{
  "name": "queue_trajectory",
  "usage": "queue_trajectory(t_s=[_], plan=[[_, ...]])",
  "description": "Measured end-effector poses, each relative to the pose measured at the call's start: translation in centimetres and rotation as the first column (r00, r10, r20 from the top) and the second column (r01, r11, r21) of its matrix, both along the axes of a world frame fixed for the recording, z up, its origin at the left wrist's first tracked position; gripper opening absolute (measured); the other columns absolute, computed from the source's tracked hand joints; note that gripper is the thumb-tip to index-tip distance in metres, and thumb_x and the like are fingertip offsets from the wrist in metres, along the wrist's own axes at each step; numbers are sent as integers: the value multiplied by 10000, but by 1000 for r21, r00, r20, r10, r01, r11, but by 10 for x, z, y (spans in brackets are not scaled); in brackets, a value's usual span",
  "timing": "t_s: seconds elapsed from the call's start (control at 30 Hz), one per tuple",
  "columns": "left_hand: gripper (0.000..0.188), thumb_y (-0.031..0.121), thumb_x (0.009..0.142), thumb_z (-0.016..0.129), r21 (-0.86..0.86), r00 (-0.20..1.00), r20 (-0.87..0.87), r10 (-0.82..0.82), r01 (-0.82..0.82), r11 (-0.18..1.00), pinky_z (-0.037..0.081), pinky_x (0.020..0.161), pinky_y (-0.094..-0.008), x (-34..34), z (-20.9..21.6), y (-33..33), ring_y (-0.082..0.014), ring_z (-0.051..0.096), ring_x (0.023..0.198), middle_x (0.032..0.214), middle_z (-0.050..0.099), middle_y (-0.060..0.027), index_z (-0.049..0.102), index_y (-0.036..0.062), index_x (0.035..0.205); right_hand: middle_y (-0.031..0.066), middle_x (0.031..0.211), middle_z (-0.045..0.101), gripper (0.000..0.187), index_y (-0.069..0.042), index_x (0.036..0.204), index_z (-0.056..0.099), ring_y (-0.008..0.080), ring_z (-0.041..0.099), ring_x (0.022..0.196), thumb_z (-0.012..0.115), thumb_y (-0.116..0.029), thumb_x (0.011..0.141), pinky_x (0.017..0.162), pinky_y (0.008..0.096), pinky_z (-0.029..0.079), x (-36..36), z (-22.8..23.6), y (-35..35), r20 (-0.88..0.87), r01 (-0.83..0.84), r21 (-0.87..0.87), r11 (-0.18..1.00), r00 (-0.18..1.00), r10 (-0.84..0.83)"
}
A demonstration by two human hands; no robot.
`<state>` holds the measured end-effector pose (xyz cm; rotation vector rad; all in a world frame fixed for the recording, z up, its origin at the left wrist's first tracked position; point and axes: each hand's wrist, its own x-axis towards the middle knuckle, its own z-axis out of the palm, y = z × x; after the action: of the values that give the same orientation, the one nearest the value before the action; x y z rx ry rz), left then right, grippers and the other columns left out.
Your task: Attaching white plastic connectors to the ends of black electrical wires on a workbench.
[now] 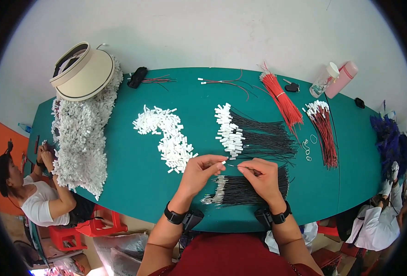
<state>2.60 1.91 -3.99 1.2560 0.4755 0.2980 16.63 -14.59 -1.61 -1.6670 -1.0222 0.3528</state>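
My left hand [198, 172] is closed, pinching a small white plastic connector housing [223, 162] between thumb and forefinger. Facing it, my right hand [264, 178] is closed on a thin wire [233, 165], whose bare metal tip points at the housing with a small gap between them. Below my hands lies a bundle of black wires [249, 189] with silvery terminals at the left end. Just above, more black wires [263, 133] carry white housings [228, 131] on their left ends. Loose white housings [173, 142] are heaped left of them.
At the back right lie red wires [281, 99], dark red wires with white ends [323, 133], keys [291, 86] and two bottles [325, 79]. A sun visor [84, 73] rests on a white pile [81, 147] at left. A person [38, 198] sits at left, another [378, 225] at right.
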Motion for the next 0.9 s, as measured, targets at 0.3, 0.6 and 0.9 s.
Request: queue_trajectory(t_s=[0.3, 0.6, 0.9], plan=[[145, 49, 968, 653, -28, 997, 72, -20, 22, 999, 529, 783, -259, 1, 0, -4, -125, 670, 882, 963, 732, -90, 704, -7, 1092, 54, 705, 653, 111, -14, 902, 757, 116, 531, 561, 774, 16, 797, 500, 257, 364, -2, 3, 1, 121, 40, 35, 999, 992, -44], [76, 29, 951, 669, -114, 994, 68, 90, -82, 990, 552, 821, -280, 3, -1, -4, -150, 694, 867, 969, 730, -95, 675, -2, 1020, 67, 749, 691, 109, -22, 884, 754, 157, 611, 621, 776, 21, 786, 540, 262, 438, -3, 5, 0, 183, 48, 56, 997, 982, -57], [137, 24, 926, 702, -193, 993, 27, 113, -106, 975, 576, 774, -263, 2, -4, -4, -131, 695, 824, 949, 730, -83, 701, -17, 1057, 81, 786, 702, 110, -34, 858, 731, 243, 652, 720, 775, 15, 770, 632, 333, 498, -3, 3, 3, 234, 62, 140, 988, 968, -94]])
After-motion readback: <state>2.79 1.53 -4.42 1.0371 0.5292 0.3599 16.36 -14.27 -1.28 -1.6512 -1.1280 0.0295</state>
